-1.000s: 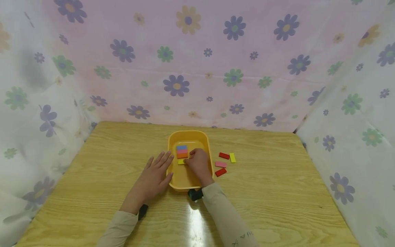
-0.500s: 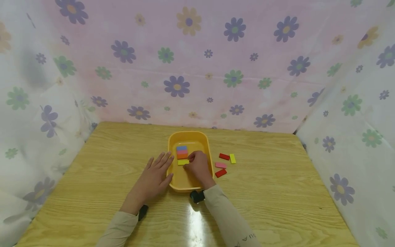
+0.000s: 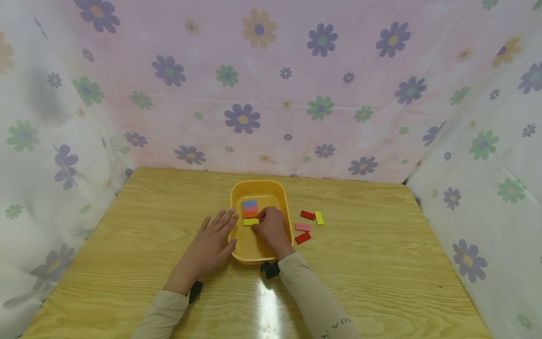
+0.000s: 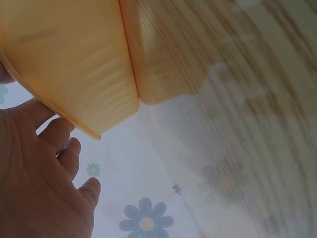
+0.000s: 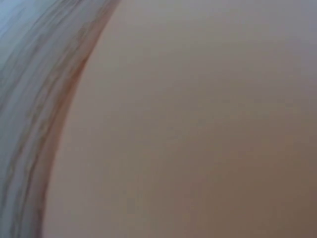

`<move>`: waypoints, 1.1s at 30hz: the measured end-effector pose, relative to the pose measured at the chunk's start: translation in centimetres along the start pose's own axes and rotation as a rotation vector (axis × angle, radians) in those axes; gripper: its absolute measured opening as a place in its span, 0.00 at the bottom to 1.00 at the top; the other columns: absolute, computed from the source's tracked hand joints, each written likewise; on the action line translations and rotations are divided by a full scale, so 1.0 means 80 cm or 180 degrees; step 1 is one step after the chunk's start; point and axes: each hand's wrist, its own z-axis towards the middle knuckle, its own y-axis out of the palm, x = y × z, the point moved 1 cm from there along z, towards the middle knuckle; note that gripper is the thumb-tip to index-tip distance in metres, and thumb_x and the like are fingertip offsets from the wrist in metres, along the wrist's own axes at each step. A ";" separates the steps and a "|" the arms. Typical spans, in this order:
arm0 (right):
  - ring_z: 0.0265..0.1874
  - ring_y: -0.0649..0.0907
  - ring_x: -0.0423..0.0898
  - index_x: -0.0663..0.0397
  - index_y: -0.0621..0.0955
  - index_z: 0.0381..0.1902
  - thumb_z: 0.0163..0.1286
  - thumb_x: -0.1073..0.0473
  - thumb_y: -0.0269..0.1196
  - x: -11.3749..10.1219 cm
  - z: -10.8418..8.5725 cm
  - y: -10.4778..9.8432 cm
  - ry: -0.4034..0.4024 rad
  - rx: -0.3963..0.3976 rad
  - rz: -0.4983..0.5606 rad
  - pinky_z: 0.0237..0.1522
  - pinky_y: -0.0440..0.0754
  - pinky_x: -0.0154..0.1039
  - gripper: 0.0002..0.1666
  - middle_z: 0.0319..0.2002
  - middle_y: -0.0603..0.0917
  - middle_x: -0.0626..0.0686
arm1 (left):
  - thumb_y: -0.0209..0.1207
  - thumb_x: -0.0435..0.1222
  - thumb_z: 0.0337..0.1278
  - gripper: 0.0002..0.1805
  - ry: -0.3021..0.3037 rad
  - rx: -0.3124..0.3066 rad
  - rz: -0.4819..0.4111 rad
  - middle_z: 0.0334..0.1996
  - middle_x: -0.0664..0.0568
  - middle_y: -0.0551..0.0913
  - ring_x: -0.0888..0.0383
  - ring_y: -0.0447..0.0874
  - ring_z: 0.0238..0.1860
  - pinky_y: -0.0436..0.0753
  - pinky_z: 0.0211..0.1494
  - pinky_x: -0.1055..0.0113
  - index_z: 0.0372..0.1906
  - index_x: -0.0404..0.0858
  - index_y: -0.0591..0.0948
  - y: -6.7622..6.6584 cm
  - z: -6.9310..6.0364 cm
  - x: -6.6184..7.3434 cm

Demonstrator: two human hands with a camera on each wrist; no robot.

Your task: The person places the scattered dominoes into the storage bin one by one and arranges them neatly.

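Note:
In the head view an orange plastic tray (image 3: pixel 258 187) stands on the table. Inside it, blue (image 3: pixel 249 204), pink (image 3: pixel 250 209) and orange (image 3: pixel 250 214) flat blocks lie side by side in a row. A yellow block (image 3: pixel 250 221) lies just below the orange one, with a thin gap between them. My right hand (image 3: pixel 273 230) reaches into the tray, thumb and bent forefinger at the yellow block's right end. My left hand (image 3: pixel 210 246) rests with spread, straight fingers on the tray's left rim; the left wrist view shows its fingers against the tray wall (image 4: pixel 79 64).
Right of the tray lie two red blocks (image 3: pixel 307 215), a pink block (image 3: pixel 302 227) and a yellow block (image 3: pixel 319 218) on the wooden table (image 3: pixel 372 263). Flowered cloth (image 3: pixel 271 94) encloses the back and sides. The right wrist view is a blurred close surface.
The right thumb has slid off the top of the yellow block to its lower right edge. That block has shifted slightly left and towards the orange one. The left hand stays put.

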 end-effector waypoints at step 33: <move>0.27 0.76 0.46 0.65 0.81 0.36 0.56 0.63 0.75 -0.001 -0.009 -0.001 0.0035 0.0054 -0.0123 0.34 0.79 0.39 0.15 0.29 0.81 0.55 | 0.55 0.42 0.72 0.34 -0.0059 0.0003 0.0070 0.79 0.46 0.60 0.42 0.52 0.81 0.49 0.79 0.36 0.78 0.36 0.64 0.001 0.005 -0.001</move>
